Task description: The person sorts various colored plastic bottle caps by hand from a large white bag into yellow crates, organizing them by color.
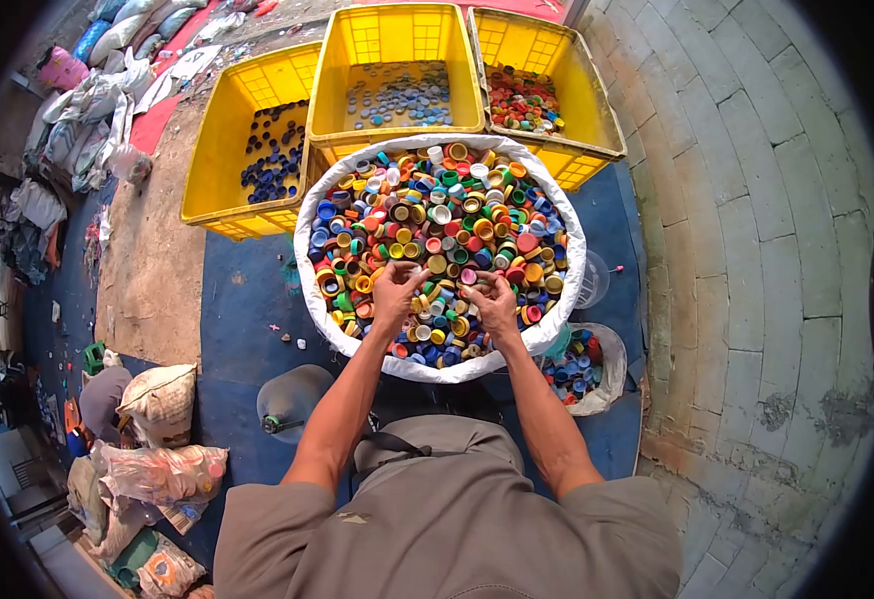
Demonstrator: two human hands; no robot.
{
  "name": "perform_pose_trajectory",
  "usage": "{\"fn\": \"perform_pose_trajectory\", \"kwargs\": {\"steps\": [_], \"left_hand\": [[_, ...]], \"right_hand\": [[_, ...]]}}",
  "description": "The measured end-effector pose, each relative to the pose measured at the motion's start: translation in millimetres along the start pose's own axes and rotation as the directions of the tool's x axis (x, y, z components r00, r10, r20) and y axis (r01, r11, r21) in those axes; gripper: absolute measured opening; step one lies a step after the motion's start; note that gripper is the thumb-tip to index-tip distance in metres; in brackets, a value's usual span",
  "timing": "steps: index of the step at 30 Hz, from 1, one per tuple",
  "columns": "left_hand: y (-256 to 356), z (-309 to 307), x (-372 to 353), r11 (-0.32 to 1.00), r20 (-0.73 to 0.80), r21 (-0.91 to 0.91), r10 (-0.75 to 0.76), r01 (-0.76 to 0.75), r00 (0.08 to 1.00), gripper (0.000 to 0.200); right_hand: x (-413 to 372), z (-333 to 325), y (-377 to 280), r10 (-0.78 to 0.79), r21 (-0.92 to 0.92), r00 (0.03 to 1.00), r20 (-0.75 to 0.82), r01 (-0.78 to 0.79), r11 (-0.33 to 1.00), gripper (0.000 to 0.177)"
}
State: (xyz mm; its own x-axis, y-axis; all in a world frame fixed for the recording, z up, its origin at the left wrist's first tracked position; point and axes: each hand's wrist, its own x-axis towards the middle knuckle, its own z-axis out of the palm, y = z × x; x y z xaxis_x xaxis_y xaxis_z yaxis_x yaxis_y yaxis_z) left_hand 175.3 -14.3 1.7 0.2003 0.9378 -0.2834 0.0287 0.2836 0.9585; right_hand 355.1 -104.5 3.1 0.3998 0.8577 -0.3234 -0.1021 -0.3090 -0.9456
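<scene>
A wide round container with a white cloth rim is heaped with plastic bottle caps of many colours. Both hands reach into the near half of the heap. My left hand has its thumb and fingers pinched together at a small whitish thing, too small to make out. Close by on the right, my right hand is curled, its fingertips at a pink bottle cap. Whether that cap is gripped or only touched is hard to see. A yellowish cap lies between the hands.
Beyond the heap stand three yellow crates: the left crate holds dark blue caps, the middle crate light blue ones, the right crate mostly red ones. A white sack of caps and a large clear bottle flank me. A wall rises right.
</scene>
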Motion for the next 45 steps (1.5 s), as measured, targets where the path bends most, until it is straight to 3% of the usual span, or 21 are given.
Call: {"fn": "perform_pose_trajectory", "kwargs": {"steps": [1,3,5,9,13,19,21,24,27,29,30,31,34,35,37,39,41,45], "left_hand": [[4,4,10,0.994,0.007,0.11,0.016,-0.017,1.0,0.033],[8,20,30,0.969,-0.005,0.227,0.102,-0.098,0.995,0.034],[10,35,48,0.905,-0.022,0.391,0.194,-0.17,0.981,0.034],[-1,58,76,0.877,-0.052,0.463,0.171,-0.128,0.984,0.039],[2,77,83,0.776,-0.111,0.629,0.164,-0.058,0.98,0.044],[18,98,78,0.721,-0.258,0.684,0.098,0.11,0.961,0.042],[13,97,80,0.731,-0.253,0.674,0.095,0.105,0.963,0.039],[1,92,86,0.775,-0.24,0.629,0.119,0.061,0.963,0.033],[-18,85,91,0.927,-0.217,0.375,0.116,-0.027,0.969,0.03],[-14,81,82,0.972,-0.185,0.231,-0.007,0.05,0.983,0.022],[-11,74,77,0.984,-0.092,-0.002,-0.176,0.177,0.98,0.018],[-7,66,69,0.924,0.041,-0.218,-0.312,0.314,0.949,0.014],[-1,51,40,0.71,0.193,-0.564,-0.382,0.421,0.904,0.016],[-7,44,34,0.652,0.276,-0.614,-0.351,0.445,0.895,0.019],[9,36,6,0.708,0.315,-0.56,-0.299,0.431,0.901,0.022],[10,30,-15,0.659,0.299,-0.581,-0.375,0.479,0.878,0.024],[1,24,-32,0.631,0.372,-0.587,-0.345,0.506,0.862,0.026],[-19,23,-57,0.45,0.417,-0.657,-0.451,0.605,0.789,0.027]], "right_hand": [[-11,-5,-13,0.177,0.267,0.982,0.064,-0.187,0.945,0.038],[-27,-14,-5,0.183,0.682,0.967,0.176,-0.254,0.686,0.034],[-40,-17,0,0.243,0.789,0.956,0.164,-0.275,0.549,0.036],[-62,-27,8,0.253,0.855,0.948,0.194,-0.29,0.43,0.034],[-81,-34,11,0.264,0.827,0.952,0.154,-0.271,0.493,0.033],[-94,-45,10,0.294,0.817,0.942,0.162,-0.295,0.495,0.03],[-95,-48,6,0.292,0.804,0.942,0.166,-0.301,0.514,0.03],[-92,-51,6,0.288,0.808,0.944,0.158,-0.291,0.512,0.03],[-88,-53,13,0.257,0.77,0.957,0.135,-0.264,0.581,0.037],[-86,-50,9,0.3,0.79,0.948,0.102,-0.26,0.555,0.039],[-85,-49,6,0.318,0.799,0.944,0.085,-0.256,0.544,0.04],[-81,-47,7,0.332,0.812,0.941,0.07,-0.247,0.529,0.041],[-74,-43,8,0.337,0.864,0.937,0.092,-0.244,0.442,0.04],[-72,-41,8,0.32,0.857,0.943,0.087,-0.235,0.458,0.039],[-66,-36,10,0.334,0.85,0.939,0.08,-0.239,0.47,0.038],[-62,-31,15,0.369,0.867,0.927,0.06,-0.232,0.441,0.039],[-60,-26,17,0.437,0.887,0.896,0.078,-0.263,0.38,0.041],[-64,-17,20,0.533,0.897,0.843,0.075,-0.291,0.334,0.04]]}}
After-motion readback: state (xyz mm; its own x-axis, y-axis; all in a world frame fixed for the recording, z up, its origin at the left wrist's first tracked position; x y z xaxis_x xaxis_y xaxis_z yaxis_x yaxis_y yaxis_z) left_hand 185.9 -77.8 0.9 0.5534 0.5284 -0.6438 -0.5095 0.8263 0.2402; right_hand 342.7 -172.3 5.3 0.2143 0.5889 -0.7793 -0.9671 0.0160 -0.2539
